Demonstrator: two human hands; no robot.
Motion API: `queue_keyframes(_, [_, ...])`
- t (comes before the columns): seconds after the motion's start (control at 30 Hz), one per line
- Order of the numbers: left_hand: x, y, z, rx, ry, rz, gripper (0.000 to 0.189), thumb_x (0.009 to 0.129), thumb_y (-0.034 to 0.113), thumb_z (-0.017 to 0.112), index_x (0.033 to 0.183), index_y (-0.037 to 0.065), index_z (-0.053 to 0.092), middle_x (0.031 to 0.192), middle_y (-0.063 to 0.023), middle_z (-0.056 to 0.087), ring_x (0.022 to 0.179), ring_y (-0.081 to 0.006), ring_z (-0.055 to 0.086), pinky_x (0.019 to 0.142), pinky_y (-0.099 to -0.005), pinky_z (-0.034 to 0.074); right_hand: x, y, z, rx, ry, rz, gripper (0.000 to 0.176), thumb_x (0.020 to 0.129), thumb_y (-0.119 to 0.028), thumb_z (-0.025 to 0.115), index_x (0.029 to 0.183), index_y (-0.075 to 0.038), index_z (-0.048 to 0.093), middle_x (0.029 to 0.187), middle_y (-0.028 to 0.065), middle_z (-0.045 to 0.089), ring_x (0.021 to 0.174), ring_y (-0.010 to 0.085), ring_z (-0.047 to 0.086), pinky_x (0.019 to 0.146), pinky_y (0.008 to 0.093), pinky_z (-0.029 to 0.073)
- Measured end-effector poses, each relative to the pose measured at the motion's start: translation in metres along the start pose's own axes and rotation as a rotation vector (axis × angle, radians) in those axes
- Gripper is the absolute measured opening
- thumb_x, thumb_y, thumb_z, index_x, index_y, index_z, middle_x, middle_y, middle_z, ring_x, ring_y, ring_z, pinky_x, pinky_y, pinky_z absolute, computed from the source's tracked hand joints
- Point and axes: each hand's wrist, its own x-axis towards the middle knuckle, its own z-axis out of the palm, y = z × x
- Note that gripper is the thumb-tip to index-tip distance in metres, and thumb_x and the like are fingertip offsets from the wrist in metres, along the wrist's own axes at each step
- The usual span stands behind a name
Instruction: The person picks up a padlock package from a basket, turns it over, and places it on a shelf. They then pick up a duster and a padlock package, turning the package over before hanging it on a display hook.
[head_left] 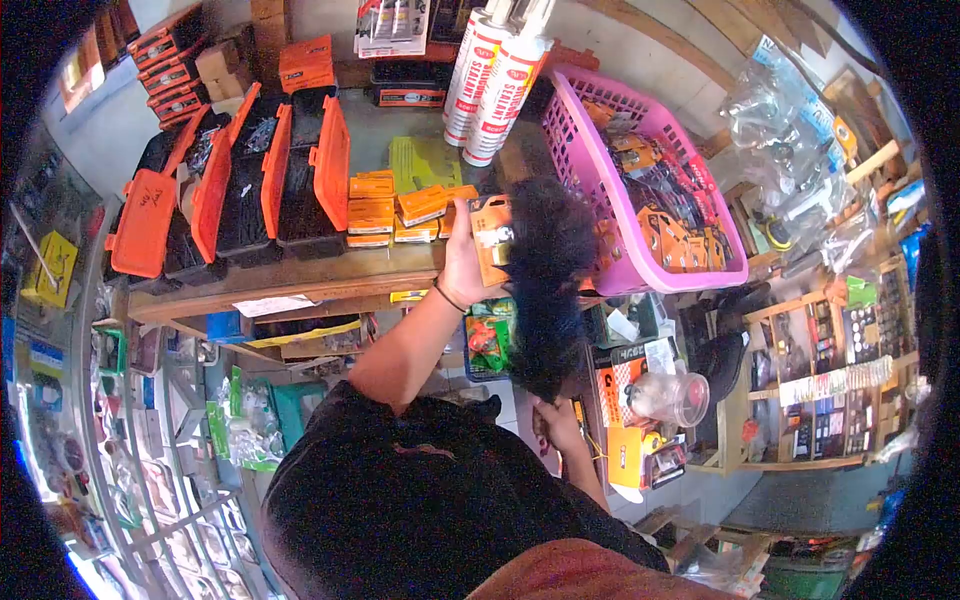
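Observation:
My left hand (pixel 462 258), with a dark band at the wrist, is raised over the shelf edge. It grips a small orange carded pack (pixel 490 238) with a pale item on its front. A black fluffy duster (pixel 548 290) stands upright in front of me and covers the pack's right side. Low down at the duster's bottom end, my right hand (pixel 562 424) is closed around its handle, which is mostly hidden. Small orange boxes (pixel 372 213) lie on the shelf just left of my left hand.
Black cases with orange lids (pixel 330 165) line the wooden shelf (pixel 200 300) at left. Two silicone sealant tubes (pixel 508 95) stand behind the duster. A pink basket (pixel 650 225) of orange-carded packs sits at right. Below it are a clear jar (pixel 690 398) and a yellow box (pixel 628 455).

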Motion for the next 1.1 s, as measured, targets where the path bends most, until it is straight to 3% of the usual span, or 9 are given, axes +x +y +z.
queue_keyframes(0.17, [0.010,0.003,-0.015,-0.056,-0.515,-0.147,0.088,0.071,0.073,0.034,0.128,0.006,0.033,0.123,-0.0173,0.044,0.109,-0.0381,0.044,0.092,-0.0516,0.036,-0.002,0.004,-0.003,-0.305,-0.010,-0.189,0.018,0.085,-0.021,0.052,0.073,-0.007,0.054,0.055,-0.0008,0.048,0.039,0.0088,0.041,0.036,0.0239,0.031])
queue_keyframes(0.23, [0.002,-0.002,-0.009,0.254,0.116,0.164,0.078,0.074,0.068,0.039,0.124,0.008,0.039,0.128,-0.0166,0.039,0.110,-0.0373,0.044,0.087,-0.0529,0.039,-0.007,-0.002,0.005,-0.094,0.135,-0.088,0.025,0.084,-0.019,0.051,0.062,-0.006,0.048,0.048,0.0039,0.047,0.035,0.0128,0.042,0.033,0.0261,0.033])
queue_keyframes(0.43, [0.004,0.003,-0.010,-0.041,-0.464,-0.180,0.076,0.077,0.068,0.031,0.127,0.011,0.038,0.121,-0.0150,0.047,0.109,-0.0318,0.046,0.091,-0.0495,0.038,-0.006,0.027,-0.001,-0.163,0.088,0.035,0.020,0.085,-0.018,0.051,0.068,-0.007,0.050,0.051,0.0013,0.047,0.039,0.0108,0.044,0.036,0.0245,0.035])
queue_keyframes(0.57, [0.010,0.002,-0.019,0.032,0.251,0.035,0.086,0.073,0.072,0.034,0.128,0.005,0.035,0.115,-0.0160,0.051,0.106,-0.0358,0.048,0.086,-0.0505,0.041,-0.017,0.016,0.004,-0.254,0.000,-0.057,0.018,0.083,-0.019,0.055,0.071,-0.007,0.051,0.056,0.0005,0.049,0.045,0.0112,0.045,0.042,0.0254,0.035])
queue_keyframes(0.63, [0.012,0.002,-0.030,0.014,-0.441,-0.139,0.095,0.067,0.077,0.034,0.126,0.003,0.036,0.114,-0.0191,0.051,0.106,-0.0424,0.046,0.082,-0.0550,0.042,-0.024,0.018,0.010,-0.164,0.107,-0.171,0.019,0.083,-0.019,0.054,0.068,-0.007,0.051,0.055,0.0001,0.048,0.046,0.0102,0.043,0.045,0.0252,0.033])
queue_keyframes(0.77, [0.005,-0.005,-0.009,0.139,0.306,0.131,0.082,0.074,0.071,0.033,0.122,0.005,0.040,0.114,-0.0166,0.051,0.105,-0.0414,0.047,0.084,-0.0562,0.039,-0.023,0.009,-0.002,-0.242,-0.023,0.211,0.024,0.086,-0.022,0.052,0.094,-0.001,0.060,0.077,0.0092,0.060,0.070,0.0156,0.058,0.064,0.0269,0.045])
queue_keyframes(0.9, [0.019,-0.008,-0.064,-0.134,-0.513,-0.335,0.066,0.080,0.061,0.035,0.117,0.008,0.044,0.109,-0.0193,0.050,0.103,-0.0423,0.047,0.084,-0.0598,0.036,-0.018,0.058,-0.018,-0.548,-0.127,-0.407,0.016,0.083,-0.014,0.056,0.091,-0.001,0.058,0.071,0.0017,0.058,0.062,0.0091,0.050,0.056,0.0256,0.041])
queue_keyframes(1.0, [0.031,-0.034,-0.103,-0.235,-0.453,-0.184,0.059,0.082,0.054,0.040,0.115,0.007,0.046,0.104,-0.0208,0.051,0.100,-0.0430,0.048,0.082,-0.0584,0.038,-0.062,-0.028,0.009,-0.163,-0.097,0.111,0.017,0.084,-0.013,0.055,0.095,0.000,0.058,0.077,-0.0002,0.059,0.067,0.0085,0.050,0.060,0.0241,0.041])
queue_keyframes(1.1, [0.039,-0.035,-0.080,-0.174,-0.426,-0.177,0.055,0.082,0.050,0.040,0.115,0.007,0.047,0.105,-0.0206,0.051,0.099,-0.0416,0.049,0.083,-0.0566,0.038,-0.038,0.027,-0.028,-0.406,-0.143,-0.177,0.016,0.085,-0.017,0.054,0.088,-0.001,0.058,0.072,-0.0013,0.057,0.064,0.0077,0.049,0.056,0.0235,0.039])
